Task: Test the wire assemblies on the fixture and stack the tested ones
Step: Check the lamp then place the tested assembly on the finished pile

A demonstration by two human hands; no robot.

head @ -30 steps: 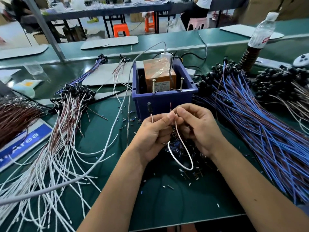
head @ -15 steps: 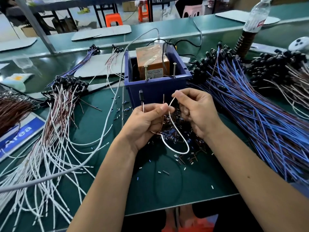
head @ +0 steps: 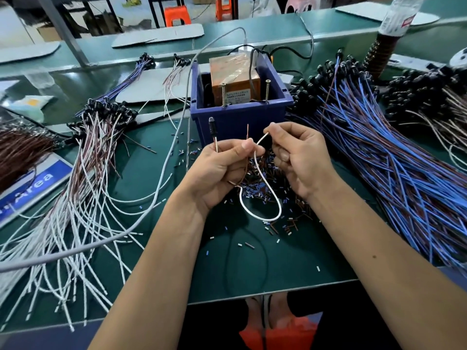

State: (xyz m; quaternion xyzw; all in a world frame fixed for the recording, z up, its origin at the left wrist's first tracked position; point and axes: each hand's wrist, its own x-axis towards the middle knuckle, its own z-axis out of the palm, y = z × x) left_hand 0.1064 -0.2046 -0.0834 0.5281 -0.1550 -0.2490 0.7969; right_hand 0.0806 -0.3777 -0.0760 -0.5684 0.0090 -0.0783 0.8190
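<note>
On the far left of the desk (head: 156, 157) lay a dark brown bundle (head: 22, 150), and next to it the fanned heap of white and red-brown wire assemblies (head: 83, 173) with black caps at their far ends; I took that for my stack of tested ones, though nothing in view proved it. My left hand (head: 219, 170) was in front of the fixture, its fingers (head: 246, 145) curled and pinching one wire assembly (head: 260, 195): the black-capped end stood up above my knuckles, a bare copper tip stood up beside my thumb, and the white lead hung in a loop below, over a litter of cut insulation bits (head: 265, 173). Just behind stood the blue bin (head: 240, 114), holding an orange tape-wrapped box (head: 233, 77) with two upright screws (head: 267, 90) on the near rim, which I judged to be the test contacts. My right hand (head: 300, 160) pinched the white lead's free end between thumb and forefinger, close to the bin but touching neither screw, so this piece was not yet tested. To the right spread the large heap of blue wires (head: 391, 160), and beyond it another black-capped pile (head: 429, 97); by their bulk, most of the job was probably still ahead.
</note>
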